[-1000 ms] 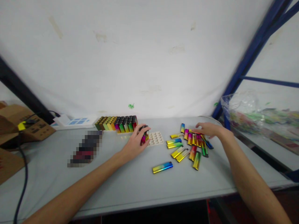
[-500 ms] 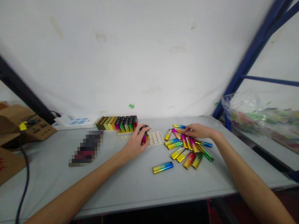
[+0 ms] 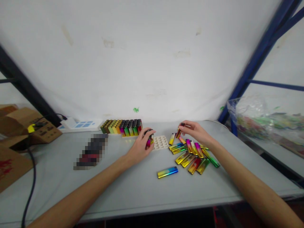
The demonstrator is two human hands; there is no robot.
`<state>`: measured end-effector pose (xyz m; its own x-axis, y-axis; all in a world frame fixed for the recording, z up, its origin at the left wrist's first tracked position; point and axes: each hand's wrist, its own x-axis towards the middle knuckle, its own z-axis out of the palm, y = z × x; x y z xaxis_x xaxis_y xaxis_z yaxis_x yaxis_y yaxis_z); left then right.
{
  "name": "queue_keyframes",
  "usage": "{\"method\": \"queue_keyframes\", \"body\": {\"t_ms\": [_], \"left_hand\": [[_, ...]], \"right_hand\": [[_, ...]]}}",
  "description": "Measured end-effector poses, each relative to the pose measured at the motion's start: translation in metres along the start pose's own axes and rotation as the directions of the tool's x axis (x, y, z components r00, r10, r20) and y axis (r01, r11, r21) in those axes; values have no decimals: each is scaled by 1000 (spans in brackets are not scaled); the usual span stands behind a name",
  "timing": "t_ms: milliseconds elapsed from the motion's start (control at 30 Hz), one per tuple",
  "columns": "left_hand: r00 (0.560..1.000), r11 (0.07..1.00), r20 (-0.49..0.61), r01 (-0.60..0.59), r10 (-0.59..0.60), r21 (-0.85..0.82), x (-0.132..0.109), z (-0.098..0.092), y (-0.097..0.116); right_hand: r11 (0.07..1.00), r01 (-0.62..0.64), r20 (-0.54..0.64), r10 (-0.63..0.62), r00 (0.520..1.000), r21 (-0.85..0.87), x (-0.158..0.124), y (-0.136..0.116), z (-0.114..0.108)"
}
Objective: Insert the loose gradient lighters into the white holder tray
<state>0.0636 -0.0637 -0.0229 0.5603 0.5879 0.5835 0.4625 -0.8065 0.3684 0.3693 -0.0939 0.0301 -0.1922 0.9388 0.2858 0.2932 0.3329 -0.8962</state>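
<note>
My left hand (image 3: 142, 146) is wrapped round some upright lighters (image 3: 149, 142) at the left end of a white tray (image 3: 161, 142) with round holes. Between the fingertips of my right hand (image 3: 190, 129) is a dark-topped lighter (image 3: 180, 130), raised and tilted over the back of the loose pile. Several shiny lighters (image 3: 195, 164) in yellow, blue, pink, red and green lie in that pile right of the tray. One yellow and blue lighter (image 3: 167, 172) lies apart, nearer the front edge.
Upright lighters (image 3: 130, 127) stand in rows left of the tray. Further left are a power strip (image 3: 83, 124), a blurred-out dark object (image 3: 92, 152), a cable (image 3: 33, 177) and cardboard boxes (image 3: 35, 126). A plastic bag (image 3: 251, 117) is at the right, beyond a blue frame.
My right hand has lifted a lighter from the pile and moved slightly left. My left hand keeps its hold beside the tray. The whole view has shifted slightly.
</note>
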Motion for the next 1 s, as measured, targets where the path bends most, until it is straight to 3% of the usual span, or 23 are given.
{"method": "queue_keyframes", "body": {"t_ms": [200,367,500,600,800,1000], "left_hand": [[1000,1000,-10,-4,4,3,1,-1,2],[1000,1000,-25,-16,17,5,1,0,2],[999,1000,-25,-19,20,8,1,0,0],[1000,1000,-19,-19,19,10,1,0,0],[1000,1000,-21,-16,16,8,1,-1,2],[999,1000,-31,-17,17,9,2,-2,1]], "right_hand": [[921,-71,34,63,997,383,-4,12,40],[928,5,11,-10,1000,372,-7,13,61],[918,-59,60,39,997,392,-8,10,65],[958,-48,-2,51,999,282,-8,9,66],[995,14,-200,-33,979,-97,-9,12,63],[979,23,-234,-72,970,-204,-9,13,60]]}}
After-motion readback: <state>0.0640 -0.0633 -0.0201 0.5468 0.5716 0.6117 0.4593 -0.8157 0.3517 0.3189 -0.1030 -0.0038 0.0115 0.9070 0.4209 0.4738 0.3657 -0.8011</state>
